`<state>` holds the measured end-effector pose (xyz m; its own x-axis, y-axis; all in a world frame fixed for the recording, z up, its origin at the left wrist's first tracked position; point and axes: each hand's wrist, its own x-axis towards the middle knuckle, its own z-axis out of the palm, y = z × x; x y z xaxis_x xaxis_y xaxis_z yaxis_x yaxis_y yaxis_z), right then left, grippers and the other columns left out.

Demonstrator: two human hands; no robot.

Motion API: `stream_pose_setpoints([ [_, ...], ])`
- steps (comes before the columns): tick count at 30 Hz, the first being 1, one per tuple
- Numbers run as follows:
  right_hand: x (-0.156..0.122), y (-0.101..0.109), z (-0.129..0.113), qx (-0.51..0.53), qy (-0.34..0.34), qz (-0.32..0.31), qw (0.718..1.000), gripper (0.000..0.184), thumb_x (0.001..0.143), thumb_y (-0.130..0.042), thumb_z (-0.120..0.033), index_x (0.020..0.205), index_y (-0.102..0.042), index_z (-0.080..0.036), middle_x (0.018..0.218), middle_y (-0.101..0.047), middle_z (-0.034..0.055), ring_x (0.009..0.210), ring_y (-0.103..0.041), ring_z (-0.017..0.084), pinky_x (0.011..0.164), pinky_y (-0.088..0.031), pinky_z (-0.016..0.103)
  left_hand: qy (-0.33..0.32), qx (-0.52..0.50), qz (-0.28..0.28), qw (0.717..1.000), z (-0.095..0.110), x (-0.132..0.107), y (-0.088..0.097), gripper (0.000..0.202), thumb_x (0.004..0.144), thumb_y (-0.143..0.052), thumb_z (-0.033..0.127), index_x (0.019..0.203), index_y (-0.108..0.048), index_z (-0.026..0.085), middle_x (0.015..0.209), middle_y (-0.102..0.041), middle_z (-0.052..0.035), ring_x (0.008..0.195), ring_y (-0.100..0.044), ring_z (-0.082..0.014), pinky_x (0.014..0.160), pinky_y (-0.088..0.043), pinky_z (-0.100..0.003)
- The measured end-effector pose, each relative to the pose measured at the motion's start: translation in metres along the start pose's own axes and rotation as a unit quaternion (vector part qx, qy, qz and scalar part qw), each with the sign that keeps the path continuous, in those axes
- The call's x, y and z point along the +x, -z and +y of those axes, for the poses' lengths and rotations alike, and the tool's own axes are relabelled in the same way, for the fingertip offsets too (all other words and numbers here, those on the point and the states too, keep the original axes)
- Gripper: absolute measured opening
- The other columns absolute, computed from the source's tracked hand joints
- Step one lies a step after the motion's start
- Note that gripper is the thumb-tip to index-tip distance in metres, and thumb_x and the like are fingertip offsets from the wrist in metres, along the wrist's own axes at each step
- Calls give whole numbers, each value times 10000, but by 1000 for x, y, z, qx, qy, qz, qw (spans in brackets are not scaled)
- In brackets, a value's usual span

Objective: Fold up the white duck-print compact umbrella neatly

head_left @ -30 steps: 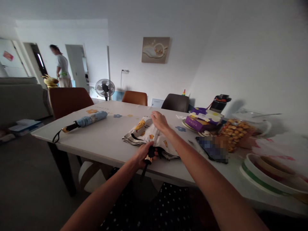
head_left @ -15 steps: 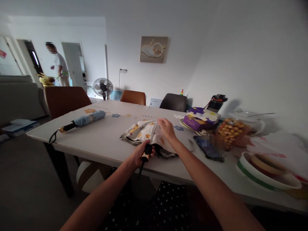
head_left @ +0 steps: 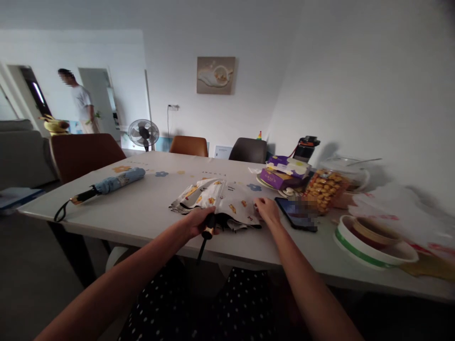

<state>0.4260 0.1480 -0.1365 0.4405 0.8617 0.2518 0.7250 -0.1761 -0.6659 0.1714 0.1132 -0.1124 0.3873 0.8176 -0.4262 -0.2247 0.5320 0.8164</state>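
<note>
A white folding umbrella (head_left: 216, 201) with yellow cartoon prints lies loosely collapsed near the front edge of the white table (head_left: 149, 213). My left hand (head_left: 197, 222) is closed round its black and gold handle at the table's edge, the wrist strap hanging below. My right hand (head_left: 266, 210) pinches the right edge of the umbrella's fabric, fingers together, right beside a phone (head_left: 296, 214). A second umbrella (head_left: 110, 182), light blue and rolled shut, lies at the table's far left.
A purple box on a plate (head_left: 280, 177), a jar of snacks (head_left: 325, 189) and a green-rimmed bowl (head_left: 373, 239) crowd the right side. Brown chairs (head_left: 83, 154) stand round the table, with a fan (head_left: 143, 133) behind. Another person (head_left: 80, 102) stands by the far doorway.
My right hand has drawn back from the far top of the umbrella's fabric to its right edge near the phone. The left hand kept its hold on the handle. The view has swung rightwards.
</note>
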Motion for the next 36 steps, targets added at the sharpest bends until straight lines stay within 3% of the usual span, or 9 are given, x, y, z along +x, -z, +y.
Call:
stream_pose_setpoints([
  [6, -4, 4, -7, -76, -19, -32, 996, 413, 763, -496, -502, 864, -693, -154, 774, -690, 115, 789, -638, 247, 623, -408, 283, -30, 68, 43, 996, -4, 2, 0, 186, 801, -589, 287, 855, -502, 131, 545, -552, -17, 346, -483, -120, 315, -380, -223],
  [10, -6, 2, -4, -47, 21, -63, 997, 334, 667, -597, -493, 692, -689, -173, 618, -641, 51, 649, -597, 202, 545, -363, 258, -13, 37, 47, 998, -7, 5, 5, 174, 826, -563, 298, 840, -463, 156, 523, -515, 17, 331, -458, -98, 304, -356, -194],
  [14, -10, -2, -3, 130, 40, -69, 988, 312, 657, -603, -461, 634, -647, -154, 546, -567, 3, 550, -533, 152, 496, -360, 236, -8, -51, -27, 998, -5, 5, 19, 153, 884, -478, 306, 873, -444, 158, 559, -501, 21, 380, -471, -81, 320, -366, -163],
  [18, -18, 0, -18, 370, -13, -102, 923, 234, 626, -667, -375, 742, -618, -178, 643, -595, -23, 548, -541, 125, 494, -413, 213, 27, -139, -83, 986, -2, 6, 32, 195, 925, -383, 309, 838, -436, 144, 578, -463, 18, 404, -445, -60, 330, -350, -140],
  [21, -18, 6, -42, 489, -93, -160, 852, 115, 680, -623, -257, 755, -579, -181, 629, -598, -19, 527, -553, 122, 496, -450, 215, 62, -177, -115, 975, -2, 10, 38, 249, 918, -391, 358, 800, -437, 143, 597, -444, 15, 419, -430, -51, 346, -350, -135],
  [23, -12, 10, -64, 520, -140, -185, 822, 30, 739, -549, -189, 738, -564, -163, 602, -594, -2, 511, -554, 118, 509, -472, 217, 52, -180, -128, 974, -4, 13, 41, 252, 912, -401, 366, 803, -451, 144, 614, -448, 9, 438, -439, -54, 354, -339, -135],
  [27, 2, 13, -123, 566, -108, -204, 791, 69, 775, -495, -112, 732, -534, -151, 573, -578, -5, 487, -543, 110, 520, -492, 226, 16, -183, -137, 973, -7, 16, 43, 209, 902, -427, 344, 817, -466, 157, 630, -461, 4, 455, -440, -61, 378, -331, -141],
  [32, 8, -23, -198, 549, -55, -245, 797, 103, 727, -517, -82, 670, -477, -158, 492, -492, -31, 449, -498, 110, 464, -460, 231, 9, -171, -149, 974, -8, 18, 44, 218, 902, -388, 310, 763, -455, 155, 602, -448, 8, 435, -414, -66, 371, -313, -144],
  [36, 3, -72, -224, 507, -51, -230, 829, 118, 719, -519, -109, 649, -450, -175, 474, -454, -54, 462, -484, 99, 478, -457, 212, 3, -188, -158, 969, -8, 20, 45, 214, 862, -430, 327, 758, -476, 145, 603, -459, -5, 450, -419, -77, 378, -331, -156],
])
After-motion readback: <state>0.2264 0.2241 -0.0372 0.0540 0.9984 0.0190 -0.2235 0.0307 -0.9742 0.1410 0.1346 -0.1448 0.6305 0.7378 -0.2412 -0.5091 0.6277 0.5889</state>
